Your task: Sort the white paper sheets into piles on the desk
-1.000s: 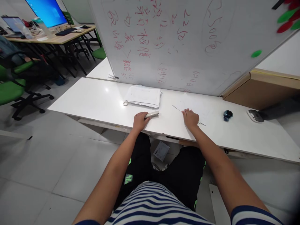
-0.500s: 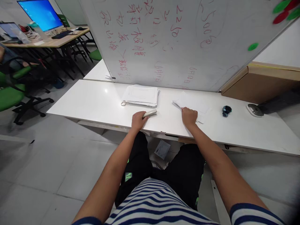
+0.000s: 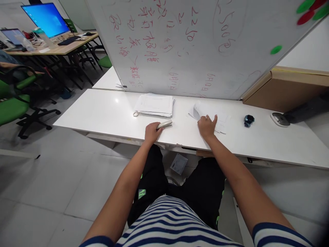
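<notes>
My left hand (image 3: 152, 132) is closed around a pale stapler (image 3: 165, 124), whose front end points right just above the white desk. To the right, my right hand (image 3: 207, 127) is over some white sheets of paper (image 3: 217, 115) on the desk. Its fingers are bent at the near left edge of the sheets, with one finger lifted on the right side. The left part of the top sheet curls up beside the knuckles; the fingertips are hidden. Between and beyond my hands lies a stack of papers (image 3: 155, 104), with a small whitish ring-shaped item (image 3: 135, 114) at its near left corner.
A whiteboard (image 3: 164, 48) with red writing stands along the desk's (image 3: 102, 111) back edge. At the right are a dark blue object (image 3: 248, 120), a grey-and-white device (image 3: 280, 119) and a cardboard box (image 3: 282, 87). A grey box (image 3: 179, 164) sits below the desk.
My right hand has shifted slightly left, and one finger has lifted. The left part of the top sheet now curls upward. My left hand keeps the stapler in the same place.
</notes>
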Tool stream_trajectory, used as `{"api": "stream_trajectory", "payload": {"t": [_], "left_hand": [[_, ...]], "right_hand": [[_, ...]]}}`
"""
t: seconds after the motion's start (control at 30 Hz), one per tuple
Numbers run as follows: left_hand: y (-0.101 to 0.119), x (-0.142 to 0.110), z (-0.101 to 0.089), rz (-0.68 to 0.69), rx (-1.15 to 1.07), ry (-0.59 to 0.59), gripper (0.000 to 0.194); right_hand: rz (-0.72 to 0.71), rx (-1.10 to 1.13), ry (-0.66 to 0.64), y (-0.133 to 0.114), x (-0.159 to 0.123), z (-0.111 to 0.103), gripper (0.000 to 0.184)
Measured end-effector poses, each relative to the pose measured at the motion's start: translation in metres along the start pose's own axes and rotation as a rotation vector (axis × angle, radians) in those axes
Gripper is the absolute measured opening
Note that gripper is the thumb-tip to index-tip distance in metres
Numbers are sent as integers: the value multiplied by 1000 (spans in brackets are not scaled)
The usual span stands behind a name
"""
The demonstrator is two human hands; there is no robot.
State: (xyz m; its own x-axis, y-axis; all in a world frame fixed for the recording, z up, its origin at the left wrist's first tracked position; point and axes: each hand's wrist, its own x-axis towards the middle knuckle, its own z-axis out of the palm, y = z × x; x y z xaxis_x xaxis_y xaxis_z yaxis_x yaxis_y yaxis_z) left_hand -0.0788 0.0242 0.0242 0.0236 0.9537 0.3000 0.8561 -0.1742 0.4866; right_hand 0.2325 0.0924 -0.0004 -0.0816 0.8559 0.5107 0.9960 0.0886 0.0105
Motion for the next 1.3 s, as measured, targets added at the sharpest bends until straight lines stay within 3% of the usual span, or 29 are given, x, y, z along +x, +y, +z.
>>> {"api": "stream_trajectory", "payload": {"t": [0.1, 0.3, 0.83, 1.03, 1.2, 1.3], "left_hand": [[0, 0, 0, -8, 0, -2, 31], [1, 0, -1, -26, 0, -12, 31], [-1, 1, 2, -6, 7, -5, 31], [0, 0, 1, -15, 7, -8, 31], [0, 0, 1, -16, -3, -21, 31], [1, 0, 1, -31, 6, -28, 31]], "right_hand": [[-13, 14, 9, 1, -1, 1, 34], [74, -26, -96, 2, -1, 2, 32], [-1, -32, -49, 2, -4, 1, 34], [16, 96, -61, 0, -2, -4, 38], [106, 180, -245, 5, 2, 1, 58], [132, 218, -291, 7, 3, 6, 59]]}}
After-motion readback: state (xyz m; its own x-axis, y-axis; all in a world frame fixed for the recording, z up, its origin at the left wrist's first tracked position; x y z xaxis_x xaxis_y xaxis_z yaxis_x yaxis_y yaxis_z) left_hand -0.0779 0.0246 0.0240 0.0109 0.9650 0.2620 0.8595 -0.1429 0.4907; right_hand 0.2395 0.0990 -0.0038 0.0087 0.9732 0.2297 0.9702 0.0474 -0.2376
